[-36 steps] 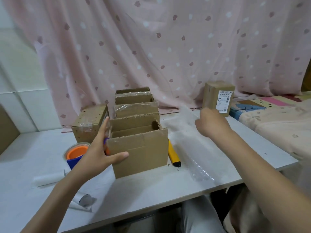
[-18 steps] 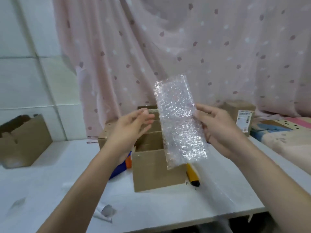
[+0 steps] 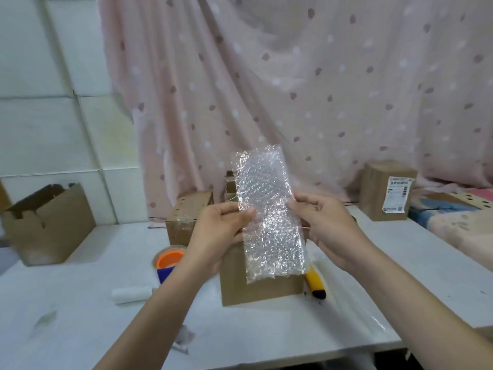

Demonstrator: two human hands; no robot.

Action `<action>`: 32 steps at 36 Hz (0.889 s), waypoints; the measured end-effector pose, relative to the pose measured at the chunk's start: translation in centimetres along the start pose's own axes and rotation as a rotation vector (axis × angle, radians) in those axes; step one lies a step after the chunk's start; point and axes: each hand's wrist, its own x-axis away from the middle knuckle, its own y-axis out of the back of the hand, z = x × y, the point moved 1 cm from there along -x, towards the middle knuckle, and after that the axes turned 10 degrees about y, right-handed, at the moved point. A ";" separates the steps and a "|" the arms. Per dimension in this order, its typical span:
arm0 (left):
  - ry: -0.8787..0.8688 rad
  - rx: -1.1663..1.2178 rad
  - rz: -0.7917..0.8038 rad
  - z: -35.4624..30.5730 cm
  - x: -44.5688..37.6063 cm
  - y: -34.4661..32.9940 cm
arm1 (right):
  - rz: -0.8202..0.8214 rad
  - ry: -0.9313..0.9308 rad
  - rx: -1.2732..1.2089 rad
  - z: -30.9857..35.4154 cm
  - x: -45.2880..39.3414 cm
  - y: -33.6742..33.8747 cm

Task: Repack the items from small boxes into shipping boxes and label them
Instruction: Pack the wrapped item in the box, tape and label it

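Observation:
I hold a clear sheet of bubble wrap point(image 3: 266, 212) upright in front of me, above the table. My left hand point(image 3: 221, 231) pinches its left edge and my right hand point(image 3: 328, 228) pinches its right edge. Behind and below the sheet stands a row of open brown cardboard boxes point(image 3: 261, 287), mostly hidden by the wrap and my hands. A taped brown box point(image 3: 186, 217) sits at their left. A sealed box with a white shipping label point(image 3: 386, 190) stands at the back right.
An open cardboard box point(image 3: 48, 222) stands at the far left of the white table point(image 3: 80, 316). An orange and blue tape dispenser point(image 3: 169, 260), a white paper roll point(image 3: 132, 295), a yellow utility knife point(image 3: 316, 283) and clear film point(image 3: 344, 295) lie around the boxes. A patterned bed point(image 3: 458, 217) is at right.
My right hand lifted the bubble wrap off the table. My left hand left the front box and now pinches the sheet's left edge. The view has shifted left.

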 end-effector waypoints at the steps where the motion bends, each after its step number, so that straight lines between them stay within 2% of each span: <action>1: -0.015 -0.025 -0.009 0.0 0.0 0.0 | 0.010 -0.008 0.015 0.0 0.0 0.1; 5: -0.007 -0.079 -0.019 0.2 -0.1 0.5 | 0.047 -0.030 0.091 0.1 0.1 0.3; 11: 0.075 -0.021 0.054 -0.3 -0.2 1.3 | 0.088 -0.056 0.080 0.1 0.1 0.8; 19: 0.043 -0.042 0.028 -0.5 0.0 1.5 | 0.187 -0.101 0.085 0.8 0.0 1.2; 29: 0.051 0.142 0.090 -1.6 0.2 1.8 | 0.238 -0.087 -0.173 2.0 -0.2 1.4; 32: 0.058 0.210 0.109 -1.9 0.3 1.8 | 0.199 -0.068 -0.194 1.8 -0.3 1.3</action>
